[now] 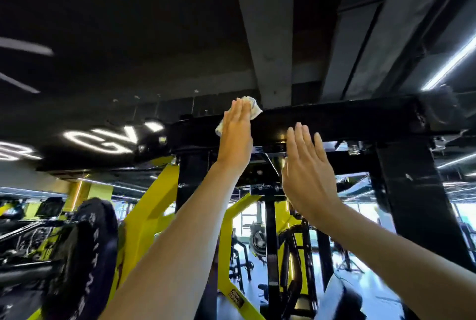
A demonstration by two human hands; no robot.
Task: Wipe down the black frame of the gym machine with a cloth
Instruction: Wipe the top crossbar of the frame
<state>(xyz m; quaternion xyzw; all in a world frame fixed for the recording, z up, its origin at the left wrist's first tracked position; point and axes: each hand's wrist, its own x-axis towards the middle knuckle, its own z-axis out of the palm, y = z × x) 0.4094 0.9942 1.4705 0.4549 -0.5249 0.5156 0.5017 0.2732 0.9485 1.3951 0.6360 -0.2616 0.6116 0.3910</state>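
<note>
L hand (235,136) fingers straight, presses cloth (253,108) on black frame (334,121); R hand (306,173) fingers flat, empty. Lit neon sign (108,136) reads "GY".

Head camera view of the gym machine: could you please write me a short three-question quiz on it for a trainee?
1. True or false: the left hand presses the crumpled white cloth with straight fingers against the black horizontal top beam.
2. The right hand is: A) gripping a spray bottle; B) open, holding nothing; C) holding the cloth.
3. Fill in: the slanted metal arm below the beam is painted ____.

Key: 1 true; 2 B; 3 yellow.
</note>
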